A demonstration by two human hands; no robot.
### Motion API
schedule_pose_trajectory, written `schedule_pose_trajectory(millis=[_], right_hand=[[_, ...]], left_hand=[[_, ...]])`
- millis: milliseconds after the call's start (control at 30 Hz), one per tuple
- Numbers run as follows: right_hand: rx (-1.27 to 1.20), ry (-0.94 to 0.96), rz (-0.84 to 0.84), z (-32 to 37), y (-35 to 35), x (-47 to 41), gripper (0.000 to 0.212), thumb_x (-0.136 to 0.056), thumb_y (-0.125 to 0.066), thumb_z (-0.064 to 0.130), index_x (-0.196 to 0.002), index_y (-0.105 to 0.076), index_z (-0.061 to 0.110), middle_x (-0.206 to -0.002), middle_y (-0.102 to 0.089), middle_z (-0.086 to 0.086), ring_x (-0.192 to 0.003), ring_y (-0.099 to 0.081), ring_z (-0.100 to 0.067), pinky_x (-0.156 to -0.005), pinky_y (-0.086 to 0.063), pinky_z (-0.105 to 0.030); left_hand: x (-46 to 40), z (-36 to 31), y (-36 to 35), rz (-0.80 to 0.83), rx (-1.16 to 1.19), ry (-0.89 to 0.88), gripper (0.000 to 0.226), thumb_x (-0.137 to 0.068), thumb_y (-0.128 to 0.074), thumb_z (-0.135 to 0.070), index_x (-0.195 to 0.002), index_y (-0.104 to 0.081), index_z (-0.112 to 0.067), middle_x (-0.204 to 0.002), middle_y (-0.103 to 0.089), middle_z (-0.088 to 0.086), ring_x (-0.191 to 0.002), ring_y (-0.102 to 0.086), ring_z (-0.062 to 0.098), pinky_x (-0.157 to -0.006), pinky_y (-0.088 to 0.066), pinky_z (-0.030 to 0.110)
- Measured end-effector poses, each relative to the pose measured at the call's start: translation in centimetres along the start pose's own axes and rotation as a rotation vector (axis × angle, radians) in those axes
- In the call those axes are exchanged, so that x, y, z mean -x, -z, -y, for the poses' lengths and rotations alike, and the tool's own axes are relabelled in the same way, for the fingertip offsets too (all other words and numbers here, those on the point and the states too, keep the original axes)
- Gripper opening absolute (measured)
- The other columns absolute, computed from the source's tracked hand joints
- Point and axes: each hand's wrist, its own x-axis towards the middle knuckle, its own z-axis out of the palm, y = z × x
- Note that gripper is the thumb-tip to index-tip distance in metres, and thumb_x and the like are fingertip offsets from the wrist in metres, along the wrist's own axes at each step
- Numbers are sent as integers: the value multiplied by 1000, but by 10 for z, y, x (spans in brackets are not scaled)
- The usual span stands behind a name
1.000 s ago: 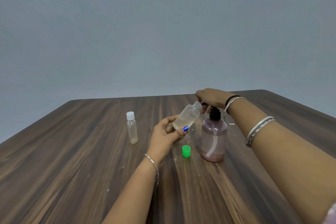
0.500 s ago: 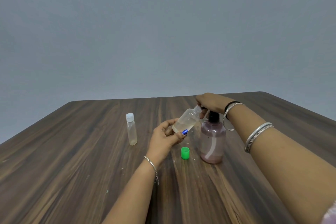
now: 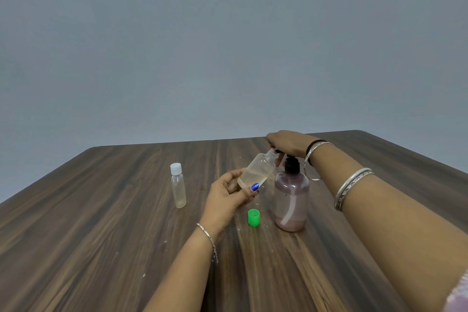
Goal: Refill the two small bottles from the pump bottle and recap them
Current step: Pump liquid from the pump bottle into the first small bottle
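My left hand (image 3: pixel 229 196) holds an uncapped clear small bottle (image 3: pixel 257 171), tilted so its neck sits under the pump spout. It is partly filled with pale liquid. My right hand (image 3: pixel 288 143) rests on top of the black pump head of the pinkish pump bottle (image 3: pixel 291 200), which stands on the table with a little liquid at its bottom. A green cap (image 3: pixel 253 217) stands on the table just left of the pump bottle. Farther left stands a second small bottle (image 3: pixel 178 186), slim, upright, with a white cap on.
The dark wooden table (image 3: pixel 101 235) stretches wide to the left and front. Its far edge meets a plain grey wall. Tiny white specks lie on the wood near the bottles.
The pump head went down half a second ago and has risen again under my right hand. The tilted small bottle stays at the spout in my left hand.
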Motion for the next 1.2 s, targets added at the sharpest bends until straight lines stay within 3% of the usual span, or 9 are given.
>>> schedule_pose_trajectory(millis=[367, 567, 767, 967, 1200], right_hand=[[-35, -35, -33, -2, -5, 2, 30, -94, -29, 14, -65, -37, 11, -60, -49, -5, -53, -35, -17, -54, -26, -27], [-2, 3, 8, 1, 2, 1, 27, -91, -26, 9, -65, -29, 14, -88, -65, -25, -62, -38, -22, -56, -26, -28], [16, -15, -5, 0, 0, -3, 27, -92, -28, 14, -66, -35, 12, -64, -57, -8, -65, -44, -22, -56, -28, -28], [18, -22, -29, -3, -6, -1, 30, -94, -29, 12, -65, -38, 11, -61, -48, -4, -55, -35, -17, -54, -25, -26], [7, -11, 24, 0, 3, 1, 24, -92, -26, 14, -83, -47, 5, -82, -66, -19, -67, -46, -23, -60, -31, -29]], left_hand=[[1, 2, 0, 4, -3, 8, 37, -79, -64, 6, -111, -57, -10, -105, -69, 11, -97, -64, 29, -74, -57, 25], [-1, 2, -1, 9, 20, 29, 35, -78, -64, 6, -107, -58, -12, -93, -72, 2, -81, -68, 17, -71, -57, 23], [-1, 1, 0, 12, 5, 9, 34, -79, -64, 4, -106, -58, -15, -101, -70, 8, -90, -66, 24, -74, -57, 26], [1, 3, 0, 18, 11, 10, 35, -80, -63, 8, -108, -57, -11, -95, -71, 5, -78, -67, 16, -70, -57, 22], [0, 3, 0, 16, 8, 19, 33, -79, -63, 8, -102, -59, -15, -89, -72, 1, -75, -68, 14, -68, -57, 22]])
